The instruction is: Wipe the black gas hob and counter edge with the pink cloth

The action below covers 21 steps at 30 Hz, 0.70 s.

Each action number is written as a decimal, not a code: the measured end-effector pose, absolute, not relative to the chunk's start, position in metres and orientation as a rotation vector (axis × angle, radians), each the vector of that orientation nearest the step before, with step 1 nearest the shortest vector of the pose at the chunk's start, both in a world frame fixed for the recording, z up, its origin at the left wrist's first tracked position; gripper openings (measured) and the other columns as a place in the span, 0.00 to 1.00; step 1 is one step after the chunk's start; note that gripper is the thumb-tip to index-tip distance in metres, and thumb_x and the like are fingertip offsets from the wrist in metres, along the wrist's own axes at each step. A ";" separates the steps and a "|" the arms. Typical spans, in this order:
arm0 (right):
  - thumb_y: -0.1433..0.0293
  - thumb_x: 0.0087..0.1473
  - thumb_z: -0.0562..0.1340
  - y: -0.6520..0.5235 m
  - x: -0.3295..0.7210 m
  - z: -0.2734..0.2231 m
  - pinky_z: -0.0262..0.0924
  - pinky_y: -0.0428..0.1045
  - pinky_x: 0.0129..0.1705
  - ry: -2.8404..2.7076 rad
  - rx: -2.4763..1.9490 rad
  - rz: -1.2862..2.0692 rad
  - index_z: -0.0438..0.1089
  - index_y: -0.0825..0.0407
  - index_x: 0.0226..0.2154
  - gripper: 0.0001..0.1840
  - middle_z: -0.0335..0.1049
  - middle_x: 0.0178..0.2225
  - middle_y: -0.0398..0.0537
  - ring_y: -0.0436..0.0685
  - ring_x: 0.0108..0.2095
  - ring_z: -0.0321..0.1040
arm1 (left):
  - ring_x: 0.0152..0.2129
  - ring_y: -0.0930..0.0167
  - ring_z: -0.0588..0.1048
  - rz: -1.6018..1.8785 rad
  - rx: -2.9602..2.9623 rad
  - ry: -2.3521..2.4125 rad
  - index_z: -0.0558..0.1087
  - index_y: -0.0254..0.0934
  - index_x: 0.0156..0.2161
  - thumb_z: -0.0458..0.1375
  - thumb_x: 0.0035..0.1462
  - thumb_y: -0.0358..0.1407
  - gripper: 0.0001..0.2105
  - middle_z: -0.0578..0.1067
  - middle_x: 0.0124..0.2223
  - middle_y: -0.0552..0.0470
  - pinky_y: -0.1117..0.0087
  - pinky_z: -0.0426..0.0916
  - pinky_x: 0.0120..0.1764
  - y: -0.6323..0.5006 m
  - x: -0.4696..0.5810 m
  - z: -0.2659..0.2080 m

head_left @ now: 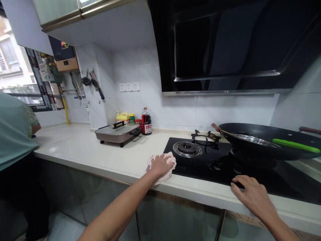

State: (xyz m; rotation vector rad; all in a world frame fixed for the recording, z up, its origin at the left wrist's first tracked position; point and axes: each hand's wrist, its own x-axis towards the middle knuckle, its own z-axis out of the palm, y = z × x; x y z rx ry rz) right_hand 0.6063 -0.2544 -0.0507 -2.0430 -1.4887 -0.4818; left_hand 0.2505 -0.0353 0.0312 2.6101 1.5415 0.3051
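Observation:
My left hand (160, 166) presses down on a pale pink cloth (167, 175), its fingers curled over the fabric. The cloth lies on the white counter against the left front corner of the black gas stove (195, 167). At the stove's front edge rests my right hand (252, 194), holding nothing, with its thumb and fingers apart. A bare burner (187, 149) sits just beyond the cloth. Behind it, a loose black pan support (207, 139) stands near the wall.
A large black wok (271, 144) holding a green-handled utensil (296, 146) covers the right burner. On the left counter stand a lidded electric pan (117, 133) and a dark sauce bottle (146, 122). A person in a green top (16, 127) stands at far left. The range hood (225, 50) hangs above.

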 end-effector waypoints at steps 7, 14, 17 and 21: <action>0.53 0.61 0.53 -0.253 0.600 -0.047 0.58 0.62 0.53 -1.524 -2.046 -0.484 0.75 0.45 0.42 0.20 0.75 0.50 0.50 0.66 0.53 0.68 | 0.66 0.45 0.60 0.382 2.668 1.521 0.69 0.51 0.65 0.42 0.66 0.55 0.29 0.67 0.69 0.46 0.32 0.45 0.65 -0.030 0.329 0.029; 0.52 0.61 0.53 -0.254 0.604 -0.048 0.60 0.62 0.52 -1.512 -2.019 -0.451 0.75 0.45 0.41 0.20 0.76 0.49 0.48 0.66 0.51 0.69 | 0.69 0.48 0.56 0.316 2.766 1.179 0.64 0.52 0.68 0.41 0.65 0.59 0.32 0.62 0.73 0.49 0.35 0.44 0.67 -0.066 0.399 0.027; 0.52 0.60 0.53 -0.252 0.611 -0.053 0.60 0.63 0.53 -1.486 -2.005 -0.446 0.75 0.45 0.41 0.21 0.76 0.49 0.48 0.67 0.52 0.69 | 0.70 0.50 0.54 0.292 2.808 0.976 0.64 0.54 0.68 0.44 0.63 0.61 0.33 0.62 0.73 0.52 0.37 0.44 0.68 -0.088 0.401 0.024; 0.51 0.60 0.53 -0.252 0.618 -0.059 0.61 0.63 0.53 -1.482 -2.005 -0.445 0.76 0.44 0.43 0.22 0.76 0.51 0.48 0.67 0.53 0.70 | 0.68 0.48 0.58 0.346 2.864 0.656 0.65 0.53 0.68 0.51 0.59 0.63 0.35 0.64 0.72 0.49 0.35 0.45 0.67 -0.111 0.375 0.018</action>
